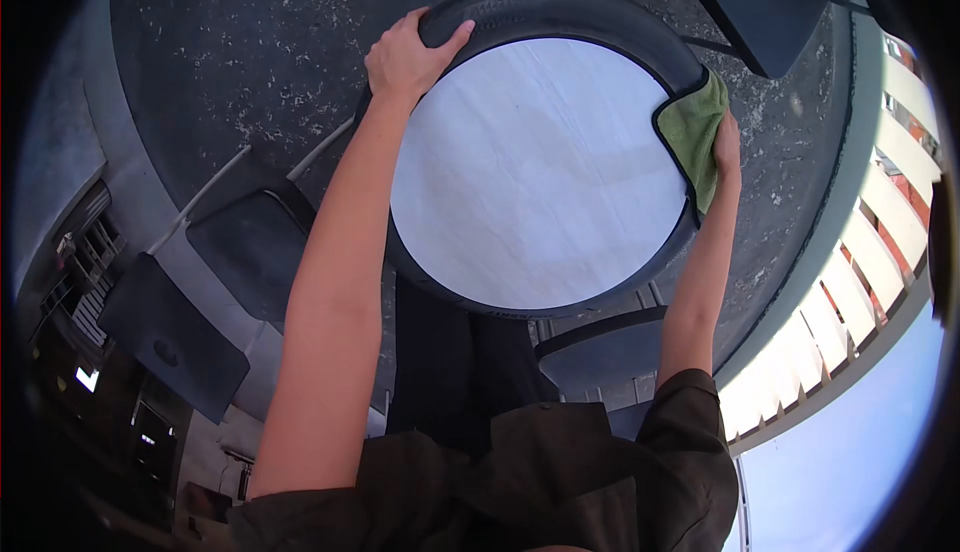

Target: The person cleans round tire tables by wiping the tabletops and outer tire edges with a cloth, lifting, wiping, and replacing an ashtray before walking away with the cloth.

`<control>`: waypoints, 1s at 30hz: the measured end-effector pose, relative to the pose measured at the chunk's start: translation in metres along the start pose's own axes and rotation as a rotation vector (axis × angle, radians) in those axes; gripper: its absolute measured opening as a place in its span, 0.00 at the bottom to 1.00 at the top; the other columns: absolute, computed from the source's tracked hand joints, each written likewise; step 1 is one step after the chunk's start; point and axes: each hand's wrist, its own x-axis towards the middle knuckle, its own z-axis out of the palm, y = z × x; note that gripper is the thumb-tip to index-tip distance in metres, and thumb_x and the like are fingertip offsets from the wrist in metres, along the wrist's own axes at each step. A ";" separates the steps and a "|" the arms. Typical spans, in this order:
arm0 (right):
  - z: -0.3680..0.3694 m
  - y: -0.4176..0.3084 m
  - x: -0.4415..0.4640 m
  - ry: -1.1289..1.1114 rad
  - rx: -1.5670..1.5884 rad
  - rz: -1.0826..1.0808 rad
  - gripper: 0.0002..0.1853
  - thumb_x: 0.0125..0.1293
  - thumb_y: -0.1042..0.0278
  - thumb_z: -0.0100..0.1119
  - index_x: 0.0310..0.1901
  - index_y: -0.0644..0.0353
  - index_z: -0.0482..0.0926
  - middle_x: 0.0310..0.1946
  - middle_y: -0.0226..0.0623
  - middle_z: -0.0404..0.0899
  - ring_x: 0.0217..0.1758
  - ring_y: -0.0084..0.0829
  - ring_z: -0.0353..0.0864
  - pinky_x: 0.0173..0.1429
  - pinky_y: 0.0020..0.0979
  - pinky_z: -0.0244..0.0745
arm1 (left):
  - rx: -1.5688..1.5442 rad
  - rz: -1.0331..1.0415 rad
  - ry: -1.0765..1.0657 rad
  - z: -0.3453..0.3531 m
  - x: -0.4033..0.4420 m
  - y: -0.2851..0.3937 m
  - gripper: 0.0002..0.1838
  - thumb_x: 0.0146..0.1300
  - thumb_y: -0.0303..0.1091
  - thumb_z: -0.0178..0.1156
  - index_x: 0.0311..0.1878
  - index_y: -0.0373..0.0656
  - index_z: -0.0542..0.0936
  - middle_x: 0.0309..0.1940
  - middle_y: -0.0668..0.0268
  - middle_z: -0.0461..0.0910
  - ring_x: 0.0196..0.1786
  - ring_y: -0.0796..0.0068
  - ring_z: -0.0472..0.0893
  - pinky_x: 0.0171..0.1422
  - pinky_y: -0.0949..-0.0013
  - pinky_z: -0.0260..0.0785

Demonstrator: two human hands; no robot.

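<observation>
A round table with a white marble-look top [530, 177] sits inside a black tire [560, 7] in front of me. My left hand [405, 57] grips the tire at its upper left, thumb on the top of the rubber and fingers over the outer side. On the right side of the tire, my right hand [728, 147] presses a green cloth [692, 127] with a dark border. The cloth drapes over the rubber and slightly overlaps the white top. Most of my right fingers are hidden behind the cloth.
Dark chairs stand around the table: one at the upper right [755, 2], one close on the left [250, 247], another farther left [172, 337], and one below [610, 352]. A white slatted railing [840, 302] runs along the right. The floor [250, 62] is dark and speckled.
</observation>
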 end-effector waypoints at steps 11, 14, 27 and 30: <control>0.277 -0.372 0.006 -1.104 -0.862 -0.416 0.29 0.71 0.48 0.40 0.62 0.57 0.79 0.61 0.45 0.80 0.62 0.43 0.79 0.65 0.39 0.70 | -0.074 -0.045 -0.053 -0.005 0.006 -0.004 0.45 0.44 0.64 0.74 0.60 0.40 0.78 0.57 0.56 0.81 0.59 0.55 0.81 0.63 0.57 0.74; 0.302 -0.366 0.012 -1.183 -0.825 -0.407 0.28 0.72 0.49 0.41 0.62 0.60 0.77 0.64 0.43 0.78 0.62 0.40 0.77 0.67 0.37 0.67 | -0.037 -0.066 -0.174 -0.007 0.012 -0.007 0.45 0.39 0.57 0.78 0.59 0.41 0.77 0.57 0.57 0.81 0.61 0.58 0.80 0.66 0.60 0.73; 0.014 -0.062 0.055 -0.521 -0.126 0.312 0.28 0.78 0.53 0.44 0.70 0.62 0.69 0.65 0.36 0.75 0.64 0.26 0.74 0.71 0.29 0.64 | -0.049 0.054 0.107 0.006 0.011 -0.010 0.49 0.45 0.73 0.68 0.62 0.42 0.80 0.61 0.59 0.80 0.62 0.55 0.80 0.68 0.55 0.71; 0.039 -0.094 0.071 -0.619 -0.160 0.301 0.28 0.76 0.52 0.46 0.70 0.62 0.69 0.65 0.37 0.75 0.64 0.27 0.74 0.71 0.30 0.65 | -0.032 0.065 0.117 0.004 0.011 -0.010 0.48 0.44 0.72 0.69 0.61 0.42 0.80 0.60 0.58 0.81 0.61 0.55 0.81 0.67 0.55 0.73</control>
